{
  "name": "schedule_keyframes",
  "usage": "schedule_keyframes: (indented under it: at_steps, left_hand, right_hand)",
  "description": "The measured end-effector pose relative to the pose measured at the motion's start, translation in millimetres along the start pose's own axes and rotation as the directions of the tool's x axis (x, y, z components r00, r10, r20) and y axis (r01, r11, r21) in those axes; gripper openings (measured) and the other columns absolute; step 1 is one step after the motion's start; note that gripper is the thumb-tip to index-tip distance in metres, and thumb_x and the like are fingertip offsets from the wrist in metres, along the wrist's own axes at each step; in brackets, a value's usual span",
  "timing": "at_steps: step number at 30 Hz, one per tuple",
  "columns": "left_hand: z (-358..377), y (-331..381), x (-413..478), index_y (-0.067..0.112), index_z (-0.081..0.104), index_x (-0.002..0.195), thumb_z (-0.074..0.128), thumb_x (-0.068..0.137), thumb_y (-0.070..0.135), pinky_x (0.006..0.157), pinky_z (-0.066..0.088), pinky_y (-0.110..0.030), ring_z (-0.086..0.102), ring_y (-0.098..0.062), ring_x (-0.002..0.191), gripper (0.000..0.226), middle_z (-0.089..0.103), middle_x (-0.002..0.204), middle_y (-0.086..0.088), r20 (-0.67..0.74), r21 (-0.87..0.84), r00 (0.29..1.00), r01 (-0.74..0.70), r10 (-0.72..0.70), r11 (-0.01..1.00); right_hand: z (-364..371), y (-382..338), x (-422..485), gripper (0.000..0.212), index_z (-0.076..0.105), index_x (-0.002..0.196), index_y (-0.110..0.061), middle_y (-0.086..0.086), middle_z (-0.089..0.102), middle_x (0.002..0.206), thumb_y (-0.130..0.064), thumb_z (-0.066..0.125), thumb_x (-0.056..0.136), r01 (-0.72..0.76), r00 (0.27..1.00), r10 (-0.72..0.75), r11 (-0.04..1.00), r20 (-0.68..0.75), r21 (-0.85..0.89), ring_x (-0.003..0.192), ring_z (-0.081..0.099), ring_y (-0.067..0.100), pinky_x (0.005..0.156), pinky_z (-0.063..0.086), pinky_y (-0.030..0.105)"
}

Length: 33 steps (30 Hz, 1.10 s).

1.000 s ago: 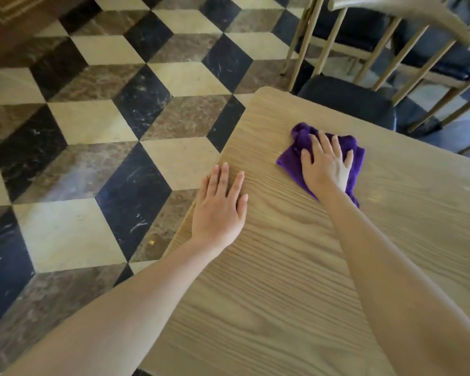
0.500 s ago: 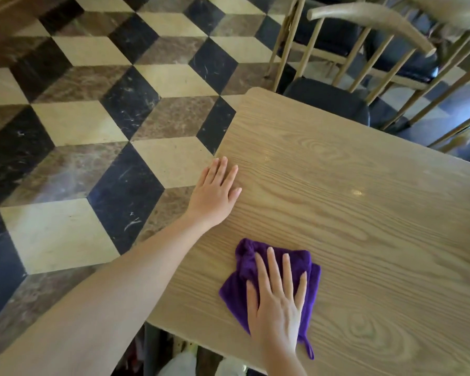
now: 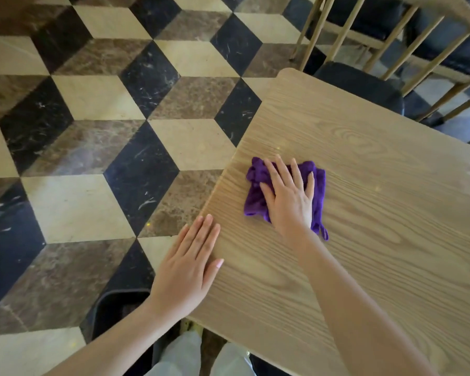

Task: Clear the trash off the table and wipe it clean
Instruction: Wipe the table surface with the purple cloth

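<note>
A light wooden table (image 3: 377, 213) fills the right half of the view. A crumpled purple cloth (image 3: 255, 191) lies on it close to the left edge. My right hand (image 3: 289, 198) presses flat on top of the cloth, fingers spread and pointing away from me. My left hand (image 3: 187, 270) rests flat on the table's left edge, nearer to me, holding nothing. No trash shows on the tabletop.
A wooden chair with a dark seat (image 3: 364, 85) stands at the table's far side. A dark bin (image 3: 114, 310) sits on the patterned marble floor (image 3: 92, 158) below my left forearm. My legs in light trousers (image 3: 185, 356) show under the near edge.
My right hand swept the cloth from the far corner down to the near edge, then back up toward the middle left. My left hand stayed flat on the table's edge.
</note>
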<state>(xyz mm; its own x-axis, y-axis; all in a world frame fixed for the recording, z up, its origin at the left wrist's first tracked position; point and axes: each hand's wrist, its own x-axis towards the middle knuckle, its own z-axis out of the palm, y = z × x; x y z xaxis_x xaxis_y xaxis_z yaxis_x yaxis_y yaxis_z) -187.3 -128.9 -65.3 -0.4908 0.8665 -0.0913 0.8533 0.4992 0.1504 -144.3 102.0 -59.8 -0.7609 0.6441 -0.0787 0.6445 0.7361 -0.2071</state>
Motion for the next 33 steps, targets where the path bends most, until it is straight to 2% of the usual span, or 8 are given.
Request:
schedule_keyframes:
  at_steps: [6,13,20,24,29,31,33]
  left_hand:
    - [7.6,0.3,-9.4,0.009,0.026,0.147,0.026,0.099,0.043,0.117,0.017,-0.036,0.019,-0.02,0.146,0.059,0.022,0.157,-0.008,-0.037,-0.006,0.999,0.011,-0.011,1.0]
    - [5.4,3.4,-10.5,0.009,0.026,0.148,0.028,0.099,0.043,0.118,0.016,-0.037,0.017,-0.021,0.146,0.06,0.021,0.157,-0.008,-0.038,0.024,0.999,0.027,-0.026,0.999]
    - [9.3,3.5,-9.9,0.009,0.023,0.149,0.027,0.099,0.044,0.12,0.012,-0.034,0.012,-0.019,0.147,0.06,0.017,0.158,-0.007,-0.045,0.0,0.999,0.03,-0.03,1.0]
    - [7.9,2.8,-8.1,0.009,0.024,0.148,0.026,0.099,0.044,0.12,0.007,-0.031,0.014,-0.019,0.146,0.06,0.018,0.157,-0.007,-0.055,0.015,0.998,0.03,-0.029,0.999]
    - [7.2,0.1,-8.1,0.008,0.026,0.147,0.021,0.099,0.045,0.12,0.013,-0.034,0.016,-0.02,0.146,0.061,0.022,0.157,-0.009,-0.029,-0.004,0.999,0.013,-0.013,1.0]
    - [4.4,-1.1,-8.4,0.009,0.024,0.148,0.022,0.099,0.045,0.12,0.012,-0.033,0.011,-0.018,0.146,0.061,0.019,0.158,-0.008,-0.022,-0.049,1.0,0.003,-0.004,0.999]
    - [-0.8,-3.1,-8.4,0.01,0.017,0.15,0.028,0.099,0.042,0.12,0.005,-0.028,0.0,-0.012,0.146,0.061,0.011,0.159,-0.006,-0.029,-0.187,1.0,-0.007,0.002,0.982]
  right_hand:
    - [-3.9,-6.7,106.3,0.049,0.025,0.146,-0.033,-0.012,0.025,0.155,-0.044,0.029,0.098,0.09,0.994,-0.088,0.995,-0.059,0.046,0.146,0.013,0.019,0.117,0.003,0.053]
    - [-5.6,-16.3,174.8,0.048,0.033,0.143,-0.026,-0.004,0.032,0.152,-0.043,0.029,0.097,0.047,0.995,-0.04,0.996,-0.092,0.075,0.145,0.017,0.023,0.115,0.004,0.059]
    - [-3.4,-16.6,132.0,0.047,0.032,0.144,-0.024,-0.007,0.027,0.155,-0.037,0.029,0.098,0.035,0.993,-0.027,0.997,-0.112,0.073,0.145,0.016,0.021,0.115,0.005,0.057]
    - [1.2,-22.4,85.4,0.044,0.035,0.142,-0.024,-0.008,0.034,0.151,-0.031,0.033,0.099,0.061,0.992,-0.048,0.993,-0.12,0.103,0.143,0.022,0.019,0.115,0.009,0.054]
    - [2.9,-37.6,27.5,0.04,0.04,0.139,-0.022,-0.007,0.043,0.145,-0.027,0.033,0.1,0.048,0.994,-0.029,0.983,-0.107,0.176,0.142,0.026,0.017,0.116,0.012,0.051]
    - [3.7,-43.6,1.4,0.039,0.041,0.138,-0.023,-0.007,0.044,0.144,-0.027,0.033,0.1,0.045,0.995,-0.027,0.982,-0.098,0.183,0.142,0.027,0.017,0.116,0.013,0.049]
    - [5.4,-48.1,-26.5,0.039,0.043,0.137,-0.023,-0.007,0.045,0.144,-0.027,0.034,0.099,0.047,0.995,-0.028,0.977,-0.095,0.207,0.141,0.028,0.016,0.117,0.012,0.048]
